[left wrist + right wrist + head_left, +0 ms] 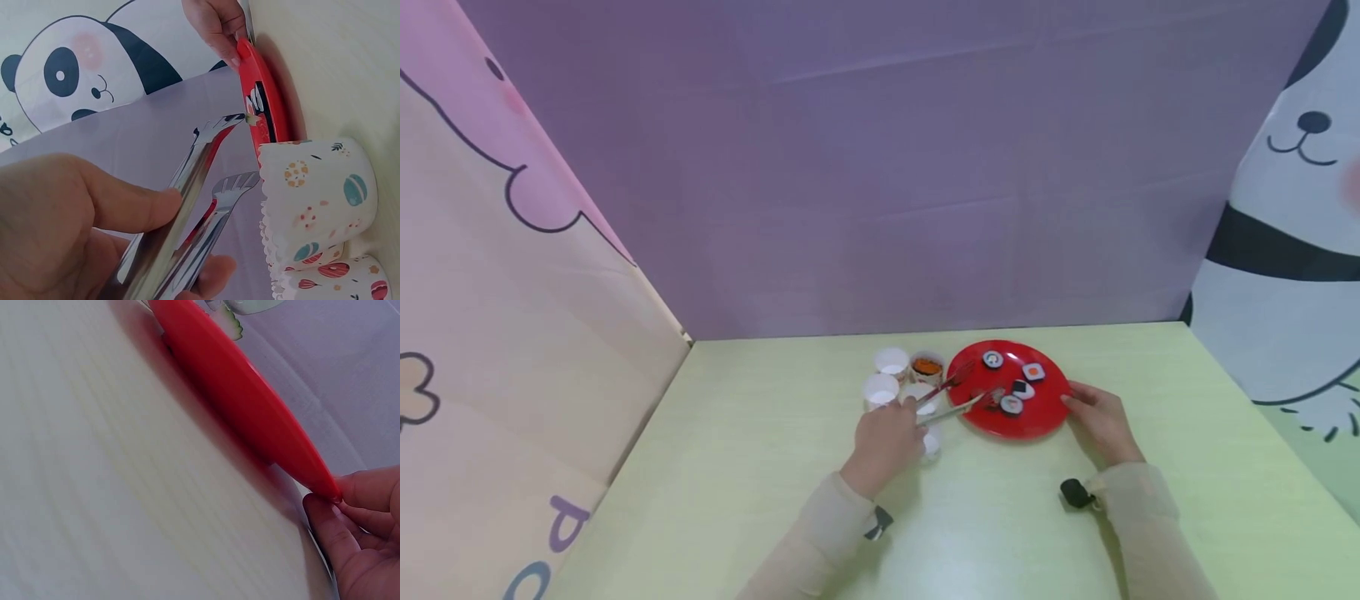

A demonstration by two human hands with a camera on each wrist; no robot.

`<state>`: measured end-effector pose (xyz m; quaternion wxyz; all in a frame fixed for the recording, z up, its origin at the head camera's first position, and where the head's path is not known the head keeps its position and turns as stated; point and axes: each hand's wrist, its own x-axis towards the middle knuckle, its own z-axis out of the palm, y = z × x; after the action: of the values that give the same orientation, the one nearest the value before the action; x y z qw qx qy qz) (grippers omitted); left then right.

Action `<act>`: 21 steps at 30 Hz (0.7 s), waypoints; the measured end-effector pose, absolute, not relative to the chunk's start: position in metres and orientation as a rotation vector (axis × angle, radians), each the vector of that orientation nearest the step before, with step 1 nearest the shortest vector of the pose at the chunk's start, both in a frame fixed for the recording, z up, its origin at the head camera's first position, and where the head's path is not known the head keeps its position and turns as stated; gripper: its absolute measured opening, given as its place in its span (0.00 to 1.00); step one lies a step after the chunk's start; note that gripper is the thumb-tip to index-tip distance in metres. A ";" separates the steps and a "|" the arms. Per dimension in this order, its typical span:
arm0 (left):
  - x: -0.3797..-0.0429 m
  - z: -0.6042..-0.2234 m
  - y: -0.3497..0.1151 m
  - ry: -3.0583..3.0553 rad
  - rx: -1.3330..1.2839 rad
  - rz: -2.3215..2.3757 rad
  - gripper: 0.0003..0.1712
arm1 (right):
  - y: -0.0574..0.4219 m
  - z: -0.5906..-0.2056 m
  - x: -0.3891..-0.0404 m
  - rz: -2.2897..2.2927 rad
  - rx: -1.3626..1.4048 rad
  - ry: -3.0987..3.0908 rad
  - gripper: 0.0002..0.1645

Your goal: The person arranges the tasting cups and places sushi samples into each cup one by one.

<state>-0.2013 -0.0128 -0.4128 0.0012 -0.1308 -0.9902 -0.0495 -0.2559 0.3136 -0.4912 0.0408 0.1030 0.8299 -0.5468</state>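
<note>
Metal tongs are gripped by my left hand, their arms spread apart over the left part of a red plate. In the left wrist view the thumb presses on one arm of the tongs. The tips reach close to a round sushi roll. Around it on the plate lie another round roll, a piece with an orange center and a black-and-white rice ball. My right hand pinches the plate's right rim between thumb and fingers.
Several patterned paper cups stand left of the plate, partly behind the left hand and tongs. One cup contains an orange-topped piece. A small black object shows beside the right sleeve. A purple backdrop rises behind the table.
</note>
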 end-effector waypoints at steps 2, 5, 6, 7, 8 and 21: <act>-0.201 -0.412 -0.013 -3.106 -0.424 -0.166 0.23 | 0.313 -0.491 -0.256 -1.678 0.318 2.542 0.31; -0.200 -0.411 -0.013 -3.109 -0.433 -0.175 0.24 | 0.313 -0.490 -0.256 -1.678 0.324 2.536 0.31; -0.200 -0.411 -0.013 -3.110 -0.433 -0.174 0.24 | 0.313 -0.490 -0.256 -1.678 0.327 2.534 0.31; -0.200 -0.411 -0.013 -3.111 -0.434 -0.173 0.24 | 0.312 -0.490 -0.256 -1.673 0.334 2.533 0.31; -0.200 -0.411 -0.013 -3.114 -0.434 -0.173 0.24 | 0.312 -0.489 -0.256 -1.671 0.337 2.533 0.31; -0.199 -0.412 -0.013 -3.122 -0.460 -0.149 0.24 | 0.311 -0.488 -0.255 -1.664 0.329 2.528 0.32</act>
<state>-0.1987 -0.0131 -0.4117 -0.0090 -0.1455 -0.9882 -0.0471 -0.2547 0.3111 -0.4882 0.0489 0.1079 0.8294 -0.5459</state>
